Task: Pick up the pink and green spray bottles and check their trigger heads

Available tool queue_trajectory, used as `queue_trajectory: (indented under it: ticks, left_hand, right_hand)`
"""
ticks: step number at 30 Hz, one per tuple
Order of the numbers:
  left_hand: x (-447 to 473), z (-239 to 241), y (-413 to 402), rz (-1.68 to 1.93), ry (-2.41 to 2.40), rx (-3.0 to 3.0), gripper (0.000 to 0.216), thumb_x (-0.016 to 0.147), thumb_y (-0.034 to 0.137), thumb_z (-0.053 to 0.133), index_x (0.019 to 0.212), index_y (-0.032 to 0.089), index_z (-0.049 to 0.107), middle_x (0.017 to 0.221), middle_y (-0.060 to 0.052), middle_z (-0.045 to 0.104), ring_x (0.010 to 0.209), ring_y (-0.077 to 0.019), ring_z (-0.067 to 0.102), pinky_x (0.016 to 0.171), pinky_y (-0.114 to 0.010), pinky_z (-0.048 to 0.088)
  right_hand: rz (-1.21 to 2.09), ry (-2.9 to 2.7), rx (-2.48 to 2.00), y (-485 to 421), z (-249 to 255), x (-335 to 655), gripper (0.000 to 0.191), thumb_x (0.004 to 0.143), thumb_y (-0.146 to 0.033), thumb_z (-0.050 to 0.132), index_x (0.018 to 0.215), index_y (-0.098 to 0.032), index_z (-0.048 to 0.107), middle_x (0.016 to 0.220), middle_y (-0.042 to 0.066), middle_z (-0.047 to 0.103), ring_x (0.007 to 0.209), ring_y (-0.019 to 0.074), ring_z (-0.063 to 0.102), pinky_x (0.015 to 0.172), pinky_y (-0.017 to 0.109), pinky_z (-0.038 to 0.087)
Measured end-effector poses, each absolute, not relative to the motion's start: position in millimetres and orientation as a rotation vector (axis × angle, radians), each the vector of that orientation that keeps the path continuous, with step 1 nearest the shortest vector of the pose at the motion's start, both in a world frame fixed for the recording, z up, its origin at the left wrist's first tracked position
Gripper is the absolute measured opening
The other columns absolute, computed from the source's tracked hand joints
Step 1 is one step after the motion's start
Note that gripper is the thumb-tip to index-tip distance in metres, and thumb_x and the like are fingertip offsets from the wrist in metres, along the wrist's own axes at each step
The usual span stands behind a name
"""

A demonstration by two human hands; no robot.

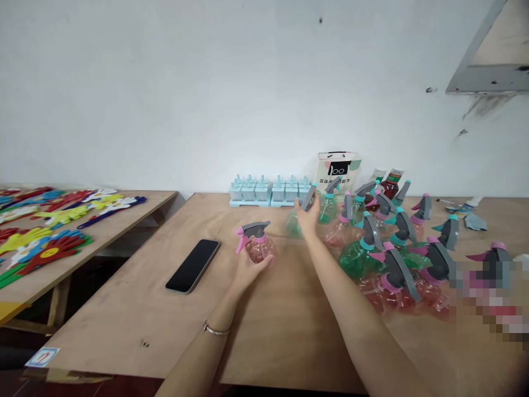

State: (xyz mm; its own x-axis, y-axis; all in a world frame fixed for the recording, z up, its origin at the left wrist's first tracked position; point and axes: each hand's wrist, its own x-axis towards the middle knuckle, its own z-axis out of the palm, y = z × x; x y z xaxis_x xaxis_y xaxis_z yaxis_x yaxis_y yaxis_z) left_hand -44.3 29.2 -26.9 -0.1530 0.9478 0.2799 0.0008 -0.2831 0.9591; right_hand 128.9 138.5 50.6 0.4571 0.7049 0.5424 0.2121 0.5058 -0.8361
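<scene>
My left hand (253, 266) is closed round the body of a pink spray bottle (264, 248), which stands upright with its grey and pink trigger head facing left. Farther back, my right hand (309, 214) grips a green spray bottle (293, 223) near its grey head; part of that bottle is hidden behind the fingers. To the right of my right hand stand several more spray bottles, among them a green one (357, 256) and a pink one (380, 292), with grey heads and pink or turquoise collars.
A black phone (193, 266) lies left of my left hand. Light-blue popsicle moulds (250, 193) and a printed paper bag (339, 168) stand by the wall. Dark red bottles (390, 184) and a blue cloth (475, 222) are at the back right. Colourful hand-shaped items (53, 251) cover the left table.
</scene>
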Motion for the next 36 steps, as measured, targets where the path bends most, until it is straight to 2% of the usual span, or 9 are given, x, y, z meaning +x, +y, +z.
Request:
queue_trajectory:
  ticks: [8,15,19,21,23,27,29,32,36]
  left_hand:
    - [-46,-45,36,1.615,1.192,1.497,0.068,0.066,0.038,0.08,0.122,0.023,0.045,0.134,-0.012,0.048,0.135,-0.0327,0.045,0.114,-0.048,0.035]
    - [-47,-49,39,1.586,1.166,1.553,0.068,0.068,0.036,0.081,0.127,0.024,0.048,0.13,-0.011,0.05,0.131,-0.0305,0.047,0.115,-0.048,0.034]
    - [-46,-47,39,1.544,1.086,1.559,0.074,0.069,0.036,0.08,0.132,0.024,0.044,0.136,-0.012,0.048,0.131,-0.0304,0.048,0.112,-0.048,0.037]
    - [-46,-45,38,1.526,1.039,1.535,0.076,0.069,0.037,0.079,0.134,0.024,0.042,0.14,-0.013,0.047,0.131,-0.03,0.049,0.111,-0.047,0.04]
    - [-46,-43,38,1.514,1.022,1.48,0.075,0.068,0.038,0.08,0.132,0.024,0.044,0.141,-0.013,0.048,0.132,-0.0296,0.049,0.11,-0.046,0.041]
    - [-47,-42,36,1.417,0.991,1.376,0.071,0.062,0.041,0.084,0.123,0.021,0.054,0.133,-0.013,0.058,0.127,-0.0304,0.055,0.109,-0.046,0.043]
    - [-48,-43,34,1.346,0.923,1.369,0.068,0.06,0.044,0.085,0.118,0.02,0.059,0.125,-0.013,0.064,0.122,-0.0314,0.058,0.108,-0.047,0.043]
    - [-48,-44,29,1.218,0.764,1.328,0.068,0.058,0.052,0.085,0.114,0.019,0.065,0.119,-0.013,0.069,0.115,-0.0327,0.063,0.105,-0.048,0.045]
    - [-44,-35,16,0.962,0.549,1.223,0.073,0.054,0.062,0.084,0.11,0.018,0.069,0.109,-0.015,0.072,0.103,-0.0344,0.069,0.095,-0.051,0.051]
  right_hand:
    - [0.124,-1.226,-1.292,215,41,130,0.06,0.081,-0.027,0.063,0.135,-0.01,0.043,0.138,0.022,0.05,0.13,0.0268,0.047,0.104,0.038,0.043]
    - [0.131,-1.232,-1.326,231,27,137,0.071,0.081,-0.028,0.065,0.142,-0.009,0.034,0.146,0.023,0.044,0.137,0.0274,0.042,0.109,0.04,0.04]
    - [0.129,-1.239,-1.28,216,14,138,0.086,0.076,-0.034,0.068,0.145,-0.005,0.025,0.152,0.027,0.034,0.145,0.0304,0.03,0.116,0.045,0.03]
    - [0.097,-1.224,-1.168,198,9,135,0.081,0.079,-0.036,0.063,0.144,-0.006,0.025,0.153,0.027,0.03,0.148,0.029,0.025,0.119,0.047,0.024]
    - [0.111,-1.213,-1.035,173,8,129,0.065,0.084,-0.037,0.055,0.139,-0.011,0.033,0.153,0.024,0.031,0.147,0.0265,0.026,0.118,0.049,0.024]
    - [0.636,-1.269,-0.74,112,11,112,0.04,0.087,-0.05,0.054,0.117,-0.024,0.053,0.142,0.012,0.047,0.14,0.0256,0.038,0.116,0.047,0.029]
    - [0.981,-1.331,-0.595,85,13,107,0.045,0.085,-0.061,0.054,0.115,-0.028,0.056,0.136,0.008,0.054,0.132,0.0257,0.048,0.112,0.043,0.036]
    - [1.163,-1.414,-0.519,57,14,112,0.061,0.074,-0.074,0.061,0.115,-0.029,0.06,0.127,0.008,0.063,0.121,0.0277,0.057,0.104,0.041,0.045]
    - [1.325,-1.455,-0.561,39,13,133,0.063,0.063,-0.059,0.081,0.114,-0.028,0.062,0.115,0.006,0.068,0.111,0.0242,0.063,0.099,0.04,0.049]
